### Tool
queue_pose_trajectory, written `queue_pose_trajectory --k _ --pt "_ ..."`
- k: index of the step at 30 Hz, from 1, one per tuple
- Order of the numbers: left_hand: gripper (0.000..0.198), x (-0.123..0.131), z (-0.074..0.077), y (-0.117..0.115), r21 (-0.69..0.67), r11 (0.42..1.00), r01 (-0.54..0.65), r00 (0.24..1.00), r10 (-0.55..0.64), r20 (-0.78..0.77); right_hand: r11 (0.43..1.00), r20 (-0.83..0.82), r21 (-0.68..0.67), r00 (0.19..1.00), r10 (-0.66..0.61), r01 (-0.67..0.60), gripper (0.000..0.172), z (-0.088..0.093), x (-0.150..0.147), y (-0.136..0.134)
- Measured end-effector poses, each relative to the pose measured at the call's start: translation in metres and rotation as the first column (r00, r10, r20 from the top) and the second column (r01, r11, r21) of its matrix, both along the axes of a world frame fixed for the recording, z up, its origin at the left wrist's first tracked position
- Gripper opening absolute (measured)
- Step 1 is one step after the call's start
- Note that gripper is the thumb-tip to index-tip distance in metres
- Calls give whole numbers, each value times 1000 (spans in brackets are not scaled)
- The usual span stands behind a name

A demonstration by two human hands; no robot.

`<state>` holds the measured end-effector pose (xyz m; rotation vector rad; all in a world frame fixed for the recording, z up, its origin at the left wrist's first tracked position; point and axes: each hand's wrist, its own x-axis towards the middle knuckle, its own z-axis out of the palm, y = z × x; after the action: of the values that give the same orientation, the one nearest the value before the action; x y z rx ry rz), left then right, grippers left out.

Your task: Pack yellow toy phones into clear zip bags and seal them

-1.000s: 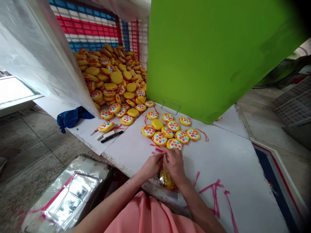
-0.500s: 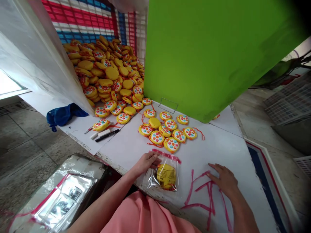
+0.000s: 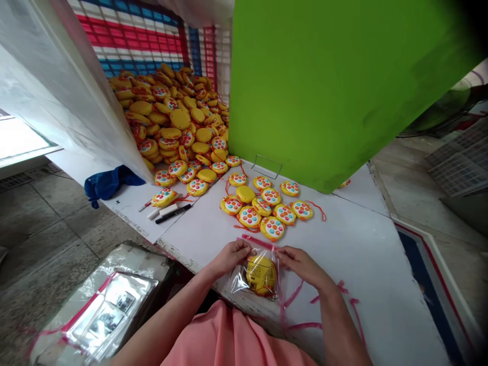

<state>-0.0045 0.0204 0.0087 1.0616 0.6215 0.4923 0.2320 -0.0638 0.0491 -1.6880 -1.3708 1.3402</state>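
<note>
A clear zip bag (image 3: 244, 281) with a red seal strip lies at the near edge of the white table (image 3: 358, 244), and a round yellow toy (image 3: 261, 274) sits inside it. My left hand (image 3: 230, 255) pinches the bag's top left corner. My right hand (image 3: 299, 264) pinches the top right corner at the seal. Just beyond the bag lies a cluster of several yellow toys with coloured buttons (image 3: 267, 208) and red cords.
A big heap of the same yellow toys (image 3: 179, 124) fills the back left. A tall green panel (image 3: 328, 86) stands at the back. A black marker (image 3: 172, 214) and a blue cloth (image 3: 109, 183) lie left. Clear bags (image 3: 102, 315) sit below the table's left edge.
Both hands were working together over the bag. My right hand then went out to the right onto the table and has now come back to the bag's top right corner.
</note>
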Motion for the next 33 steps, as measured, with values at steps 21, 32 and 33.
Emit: queue_pose_trajectory --k 21,32,33 --pt "52 -5 12 -2 -130 991 -44 999 46 9 944 -293 -34 899 -325 330 41 -11 -1 -8" --pt "12 -8 19 1 -147 989 4 998 6 64 963 -295 -7 919 -261 271 17 -17 5 -14" --pt "14 -8 21 1 -151 989 0 997 11 70 960 -325 -22 906 -271 280 18 -15 5 -14"
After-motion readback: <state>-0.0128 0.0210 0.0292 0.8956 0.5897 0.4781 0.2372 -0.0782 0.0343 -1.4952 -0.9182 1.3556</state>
